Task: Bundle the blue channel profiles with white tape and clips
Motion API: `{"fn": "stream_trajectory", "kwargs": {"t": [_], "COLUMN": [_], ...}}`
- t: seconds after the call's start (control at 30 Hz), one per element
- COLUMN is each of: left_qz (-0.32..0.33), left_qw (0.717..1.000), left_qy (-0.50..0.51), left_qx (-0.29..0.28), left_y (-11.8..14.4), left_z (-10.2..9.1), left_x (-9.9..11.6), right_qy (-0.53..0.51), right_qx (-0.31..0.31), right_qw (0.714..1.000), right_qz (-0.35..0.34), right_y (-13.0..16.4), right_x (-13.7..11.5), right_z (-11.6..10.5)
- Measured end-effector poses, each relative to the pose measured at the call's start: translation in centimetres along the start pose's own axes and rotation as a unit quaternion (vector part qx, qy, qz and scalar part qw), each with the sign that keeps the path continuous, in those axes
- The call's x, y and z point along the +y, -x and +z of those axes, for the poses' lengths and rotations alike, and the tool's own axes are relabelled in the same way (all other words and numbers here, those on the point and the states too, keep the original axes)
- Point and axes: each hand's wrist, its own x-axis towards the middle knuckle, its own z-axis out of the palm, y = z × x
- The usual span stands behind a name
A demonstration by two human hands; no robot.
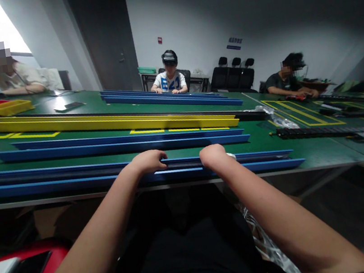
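Note:
A long blue channel rail (55,179) lies along the near edge of the green table (324,151). My left hand (148,161) rests on it, fingers curled over the rail's top edge. My right hand (212,155) sits a little to the right on the same rail, fist closed, with a small white thing just showing beside it. What that white thing is I cannot tell.
Further blue rails (118,145), a yellow rail (107,121) and a black strip (321,130) lie across the table. Red and yellow bins (10,107) stand at the far left. Three other people sit around the table. A clear plastic bag (270,246) hangs below my right arm.

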Motion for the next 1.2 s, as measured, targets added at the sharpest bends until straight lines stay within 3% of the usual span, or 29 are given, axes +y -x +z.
{"fn": "stream_trajectory", "kwargs": {"t": [0.27, 0.8, 1.0, 1.2], "left_qz": [0.047, 0.154, 0.127, 0.181], "left_qw": [0.999, 0.988, 0.990, 0.980], "left_qy": [-0.009, -0.032, -0.045, -0.056], "left_qx": [-0.020, 0.009, 0.035, 0.052], "left_y": [-0.7, -5.1, -4.6, -4.3], "left_z": [-0.3, 2.2, 2.9, 2.5], "left_x": [1.2, 10.3, 10.1, 9.6], "right_qy": [-0.007, -0.012, -0.033, -0.035], "right_qx": [-0.008, -0.013, 0.011, 0.036], "right_qw": [1.000, 1.000, 0.999, 0.999], "right_qz": [0.014, 0.016, 0.020, 0.015], "right_y": [-0.5, -0.5, 0.0, 1.4], "right_x": [-0.1, -0.1, 0.0, 0.5], "right_z": [0.2, 0.0, 0.3, 0.6]}}
